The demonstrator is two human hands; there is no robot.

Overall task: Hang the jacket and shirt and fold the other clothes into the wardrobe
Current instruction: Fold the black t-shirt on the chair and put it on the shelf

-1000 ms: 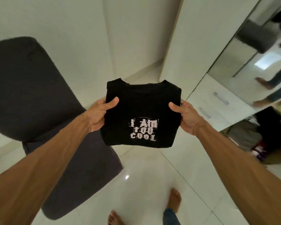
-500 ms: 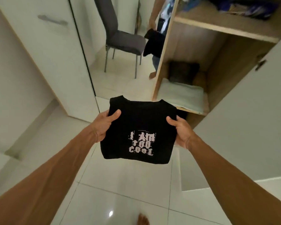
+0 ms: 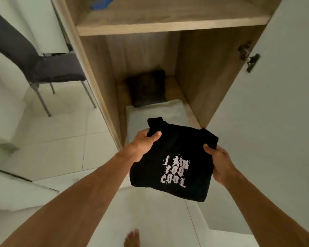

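Observation:
A folded black T-shirt (image 3: 175, 150) with white lettering hangs in the air between both hands, just in front of the open wardrobe's lower compartment (image 3: 200, 82). My left hand (image 3: 143, 146) grips its left edge near the collar, thumb on top. My right hand (image 3: 218, 162) grips the right edge, thumb on top. Inside the compartment lie a folded pale cloth (image 3: 150, 113) at the front and a folded dark garment (image 3: 147, 88) behind it.
A wooden shelf (image 3: 168, 26) spans the wardrobe above the compartment, with something blue (image 3: 98, 4) on it. The open white door (image 3: 275, 122) stands at the right. A mirrored panel at the left shows a grey chair (image 3: 48, 68). White tiled floor lies below.
I have turned from the chair to the open wardrobe and come closer. The T-shirt, still gripped by both hands, has moved forward toward the lower compartment and tilted slightly clockwise.

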